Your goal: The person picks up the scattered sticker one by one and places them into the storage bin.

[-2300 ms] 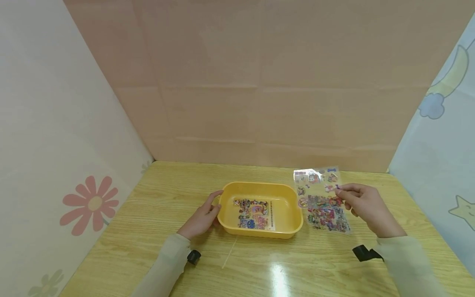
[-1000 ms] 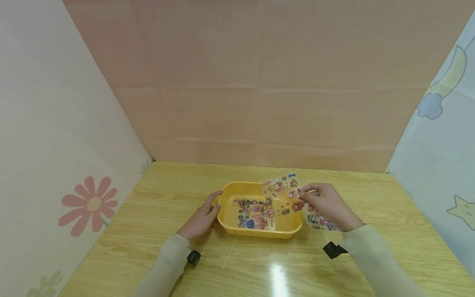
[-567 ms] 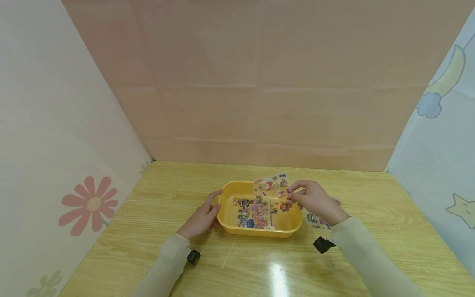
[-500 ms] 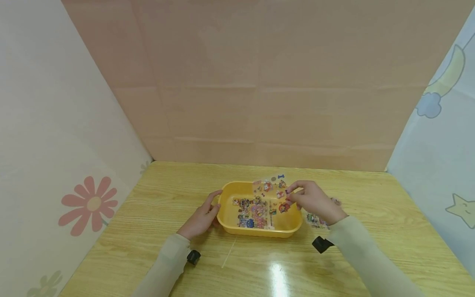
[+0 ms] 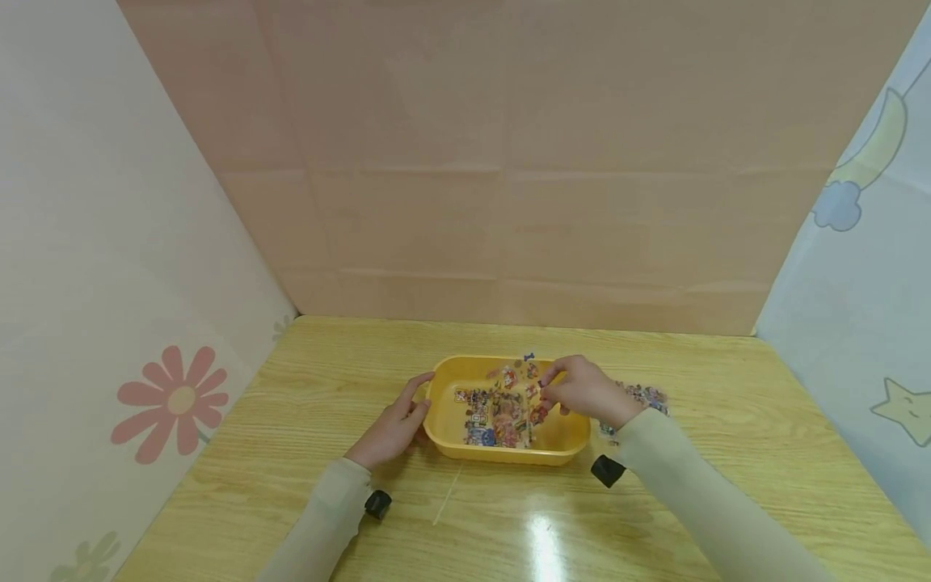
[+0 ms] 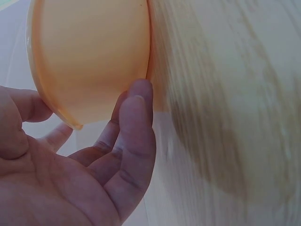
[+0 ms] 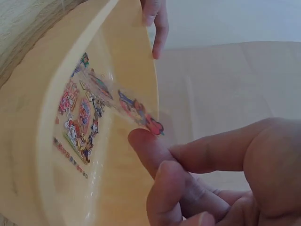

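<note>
A yellow plastic tray (image 5: 509, 457) stands on the wooden table. My left hand (image 5: 393, 427) holds its left end, with fingers curled at the rim and against the outer wall (image 6: 94, 56). Between thumb and index finger my right hand (image 5: 584, 392) pinches a clear sticker sheet (image 5: 510, 376) printed with small cartoon figures and bones. That sheet hangs tilted over the inside of the tray, its lower part overlapping another sticker sheet (image 5: 480, 437) lying on the tray floor. In the right wrist view the held sheet (image 7: 134, 109) is seen nearly edge-on.
More colourful sticker sheet (image 5: 650, 396) lies on the table right of the tray, partly hidden by my right hand and sleeve. A brown paper-covered wall (image 5: 502, 226) rises behind the table (image 5: 327, 356), with pale patterned walls on both sides.
My right hand has carried the clear sticker sheet leftward from the right of the tray and lowered it over the tray. The left hand has stayed at the tray's left end.
</note>
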{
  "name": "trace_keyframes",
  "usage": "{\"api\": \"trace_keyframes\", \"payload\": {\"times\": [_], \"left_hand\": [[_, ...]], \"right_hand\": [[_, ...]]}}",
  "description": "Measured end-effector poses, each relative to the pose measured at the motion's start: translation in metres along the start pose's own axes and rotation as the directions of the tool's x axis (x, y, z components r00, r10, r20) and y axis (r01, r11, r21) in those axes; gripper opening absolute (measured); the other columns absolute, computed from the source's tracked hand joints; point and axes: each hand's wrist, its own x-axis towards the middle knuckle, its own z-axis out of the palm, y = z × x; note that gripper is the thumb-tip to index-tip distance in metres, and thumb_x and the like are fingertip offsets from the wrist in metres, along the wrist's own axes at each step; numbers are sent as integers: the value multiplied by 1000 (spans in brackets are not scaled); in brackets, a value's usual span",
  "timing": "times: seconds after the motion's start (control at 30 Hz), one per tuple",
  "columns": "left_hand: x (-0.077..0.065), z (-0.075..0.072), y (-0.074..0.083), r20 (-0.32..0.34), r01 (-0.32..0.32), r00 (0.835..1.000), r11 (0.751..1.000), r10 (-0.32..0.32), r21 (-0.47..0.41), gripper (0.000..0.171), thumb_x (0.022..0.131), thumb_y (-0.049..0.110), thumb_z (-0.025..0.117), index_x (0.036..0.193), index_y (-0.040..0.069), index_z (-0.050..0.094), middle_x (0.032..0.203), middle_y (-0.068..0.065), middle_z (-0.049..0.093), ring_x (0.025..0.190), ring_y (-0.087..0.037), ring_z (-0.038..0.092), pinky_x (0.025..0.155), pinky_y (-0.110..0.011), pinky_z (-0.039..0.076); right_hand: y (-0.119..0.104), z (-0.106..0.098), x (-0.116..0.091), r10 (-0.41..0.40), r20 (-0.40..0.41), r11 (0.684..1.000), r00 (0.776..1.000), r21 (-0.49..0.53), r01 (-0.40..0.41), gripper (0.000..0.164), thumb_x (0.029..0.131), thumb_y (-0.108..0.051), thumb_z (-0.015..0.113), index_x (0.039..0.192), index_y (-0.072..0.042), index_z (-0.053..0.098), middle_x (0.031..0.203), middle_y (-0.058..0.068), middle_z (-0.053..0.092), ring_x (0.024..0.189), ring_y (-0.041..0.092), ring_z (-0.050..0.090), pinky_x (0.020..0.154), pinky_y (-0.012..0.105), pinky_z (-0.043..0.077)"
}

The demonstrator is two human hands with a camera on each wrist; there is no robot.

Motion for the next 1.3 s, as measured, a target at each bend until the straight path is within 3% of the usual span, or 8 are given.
{"api": "trace_keyframes", "payload": {"times": [0.27, 0.4, 0.53, 0.63, 0.73, 1.07, 1.3], "left_hand": [[0, 0, 0, -2, 5, 1000, 1000, -5, 11, 49, 111, 26, 38, 158, 25, 25, 88, -7, 62, 69, -24, 63, 55, -37, 52], [0, 1, 0, -3, 9, 1000, 1000, -9, 13, 49, 111, 27, 38, 158, 26, 24, 88, -7, 61, 69, -25, 62, 56, -37, 51], [-1, 1, 0, -4, 6, 1000, 1000, -6, 10, 49, 111, 27, 38, 158, 27, 24, 88, -7, 61, 68, -25, 62, 55, -38, 51], [-1, 1, 1, -5, 6, 1000, 1000, -6, 4, 49, 111, 27, 38, 158, 27, 25, 89, -8, 61, 68, -26, 62, 55, -39, 51], [-1, 1, 1, -7, 5, 1000, 1000, -5, 2, 49, 111, 27, 38, 158, 27, 25, 89, -9, 61, 68, -25, 62, 56, -38, 52], [-1, 1, 0, -7, 4, 1000, 1000, -4, -2, 48, 111, 26, 37, 158, 28, 25, 87, -8, 61, 66, -25, 62, 55, -38, 51], [-1, 2, 0, -9, 1, 1000, 1000, -1, 10, 48, 111, 26, 37, 157, 28, 25, 84, -12, 61, 63, -25, 59, 54, -36, 49]], "right_hand": [[-4, 6, 7, 38, 10, 998, 999, -57, -38, 12, 95, -8, 60, 103, 0, 65, 79, 8, 70, 68, 29, 67, 62, 38, 55], [-5, 9, 9, 26, -12, 991, 1000, -134, -28, 15, 96, -7, 55, 96, 0, 68, 76, 8, 69, 64, 25, 67, 55, 32, 52], [-6, 12, 12, 29, -37, 977, 999, -211, -37, 25, 95, -10, 57, 74, -5, 68, 66, 4, 66, 50, 16, 57, 44, 24, 39], [-7, 15, 12, 48, -47, 969, 998, -241, -58, 39, 95, -12, 60, 56, -11, 56, 53, 1, 57, 41, 12, 44, 40, 22, 31], [-9, 17, 13, 61, -51, 958, 997, -277, -73, 50, 95, -13, 62, 48, -15, 44, 44, -2, 47, 37, 10, 36, 38, 22, 27], [-12, 20, 19, 61, -30, 932, 998, -356, -68, 48, 95, -13, 63, 49, -16, 47, 43, -4, 43, 38, 9, 31, 39, 22, 25], [-10, 22, 23, 68, -6, 930, 998, -362, -65, 39, 94, -12, 64, 57, -11, 54, 57, 10, 65, 40, 12, 41, 41, 23, 27]]}}
